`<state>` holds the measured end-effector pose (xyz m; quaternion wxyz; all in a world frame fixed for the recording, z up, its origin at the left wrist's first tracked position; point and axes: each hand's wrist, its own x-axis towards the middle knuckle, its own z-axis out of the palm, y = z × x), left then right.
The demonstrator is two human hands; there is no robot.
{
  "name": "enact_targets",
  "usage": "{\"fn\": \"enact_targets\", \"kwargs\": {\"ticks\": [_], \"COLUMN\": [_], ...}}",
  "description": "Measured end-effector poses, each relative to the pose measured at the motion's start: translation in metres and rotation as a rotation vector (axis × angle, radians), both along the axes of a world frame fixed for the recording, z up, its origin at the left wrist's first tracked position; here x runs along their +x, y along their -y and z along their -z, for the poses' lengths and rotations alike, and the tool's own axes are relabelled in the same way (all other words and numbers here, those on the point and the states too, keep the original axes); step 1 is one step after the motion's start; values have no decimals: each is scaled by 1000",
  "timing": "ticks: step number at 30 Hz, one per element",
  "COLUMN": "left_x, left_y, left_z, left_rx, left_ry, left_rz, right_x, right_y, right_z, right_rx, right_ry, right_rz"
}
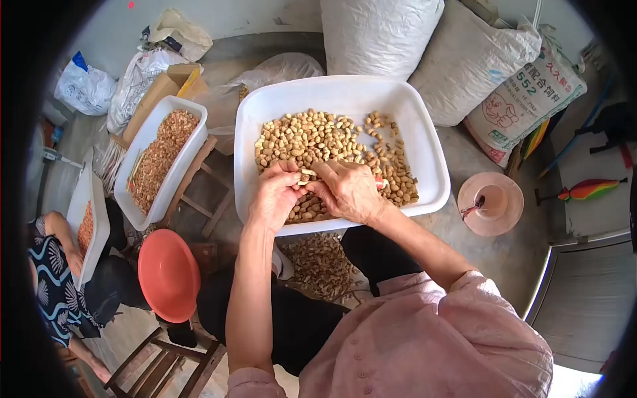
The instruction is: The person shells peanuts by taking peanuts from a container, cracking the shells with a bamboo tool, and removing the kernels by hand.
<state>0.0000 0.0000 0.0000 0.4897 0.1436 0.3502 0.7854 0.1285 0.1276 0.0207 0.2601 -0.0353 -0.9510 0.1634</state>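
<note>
Over the near side of a white plastic tub point(424, 159), my two hands meet. My left hand point(273, 192) is closed, its thumb and fingertips pinching a peanut point(306, 176) whose shell looks partly split. From the other side my right hand point(352, 191) is closed on the same peanut, thumb and index finger against it. A small red-and-white thing point(381, 183) shows by the outer edge of my right hand; I cannot tell what it is. Unshelled peanuts point(308, 136) cover much of the tub's bottom, in a larger pile to the left and a smaller one to the right.
Broken shells point(318, 265) litter the floor below. Left are a red basin point(168, 275), a wooden chair point(159, 365), a white bin point(123, 182) of reddish-brown bits and a person point(63, 278) with another tray point(99, 225). Sacks point(381, 40) stand behind; a pink hat point(501, 215) lies right.
</note>
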Motion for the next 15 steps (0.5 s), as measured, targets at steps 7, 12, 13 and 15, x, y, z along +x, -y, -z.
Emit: {"fn": "enact_targets", "kwargs": {"ticks": [7,12,13,15], "left_x": [15,26,25,21], "left_y": [-5,-10,-11,-12], "left_z": [-10,-21,-21,-22], "left_rx": [-158,-341,-337,-330], "left_ry": [-242,-1221,-1312,-1493], "left_rz": [-127,-394,-407,-436], "right_x": [1,2,3,3], "right_y": [0,0,0,0], "right_z": [-7,-6,-7,-6], "right_rx": [-73,-105,-105,-128], "right_ry": [-54,-63,-49,-54], "right_rz": [-13,-32,-32,-43]}}
